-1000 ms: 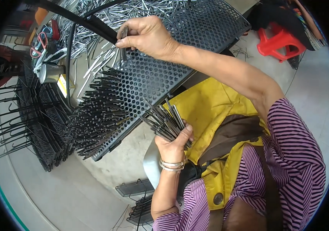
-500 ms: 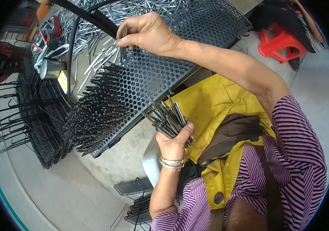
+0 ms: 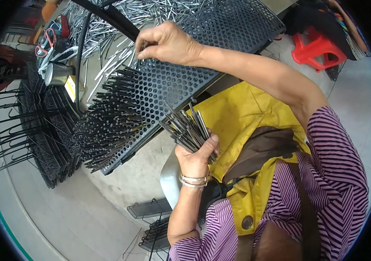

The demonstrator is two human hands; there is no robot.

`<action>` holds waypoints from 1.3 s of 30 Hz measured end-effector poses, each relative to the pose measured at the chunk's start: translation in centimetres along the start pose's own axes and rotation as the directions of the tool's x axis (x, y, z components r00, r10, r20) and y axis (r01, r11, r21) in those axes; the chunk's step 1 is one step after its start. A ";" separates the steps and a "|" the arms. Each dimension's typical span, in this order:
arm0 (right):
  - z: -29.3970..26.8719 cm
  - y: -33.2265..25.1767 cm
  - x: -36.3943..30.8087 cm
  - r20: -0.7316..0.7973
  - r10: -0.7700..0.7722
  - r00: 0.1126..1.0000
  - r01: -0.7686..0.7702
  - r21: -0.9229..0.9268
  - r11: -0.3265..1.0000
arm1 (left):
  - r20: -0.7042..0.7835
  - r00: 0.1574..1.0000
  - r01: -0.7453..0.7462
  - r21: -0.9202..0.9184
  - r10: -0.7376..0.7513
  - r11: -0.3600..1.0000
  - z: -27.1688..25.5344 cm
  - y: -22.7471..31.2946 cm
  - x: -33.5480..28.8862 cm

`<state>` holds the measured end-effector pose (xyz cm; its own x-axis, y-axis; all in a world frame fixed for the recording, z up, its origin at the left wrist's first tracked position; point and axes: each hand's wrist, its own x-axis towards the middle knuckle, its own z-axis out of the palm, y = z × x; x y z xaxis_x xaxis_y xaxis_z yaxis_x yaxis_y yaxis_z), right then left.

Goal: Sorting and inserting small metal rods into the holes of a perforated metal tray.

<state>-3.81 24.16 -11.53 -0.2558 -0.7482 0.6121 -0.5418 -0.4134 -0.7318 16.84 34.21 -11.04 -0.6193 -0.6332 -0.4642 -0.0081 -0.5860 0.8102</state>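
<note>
Dipping slightly toward 6 o'clock with the right hand [image 3: 168, 45], no longer showing rods beneath, perhaps meaning a release. Reaching over the perforated tray [image 3: 172, 85], spanning 1 to 8 o'clock, with massed dark rods [image 3: 111, 126] crowding toward 9. Gripping the metal bundle [image 3: 188, 131] near centre in the left hand [image 3: 194, 162], pressing the thumb across. Curling right fingers thumbward; being unable to tell whether pinching anything.

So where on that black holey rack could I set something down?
The rack shows bare mesh between the standing dark rods and the right forearm, and again at its far right end, beyond that forearm. Its left end is crowded with those rods, and loose silver rods are heaped behind it.
</note>
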 end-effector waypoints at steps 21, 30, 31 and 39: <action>1.4 -3.4 2.3 0.104 0.150 0.983 -0.110 -0.323 0.940 | -0.021 0.999 0.026 0.002 -0.026 1.000 0.3 0.3 -0.3; 2.6 -1.7 2.7 0.189 0.031 0.981 0.029 -0.308 0.951 | -0.006 1.000 -0.008 -0.018 0.008 1.000 0.0 0.2 -0.4; 2.2 -2.5 2.8 0.187 0.034 0.982 0.026 -0.310 0.951 | -0.005 1.000 -0.006 -0.017 0.006 1.000 0.0 0.2 -0.4; 2.2 -3.6 3.3 0.377 0.034 0.926 0.135 -0.413 0.901 | 0.003 1.000 -0.018 -0.022 0.018 1.000 0.3 0.0 -0.1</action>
<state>-0.97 22.06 -7.59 0.0466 -0.9022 0.4289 -0.8534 -0.2591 -0.4524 16.73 34.44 -10.89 -0.6217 -0.6420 -0.4487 0.0201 -0.5857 0.8103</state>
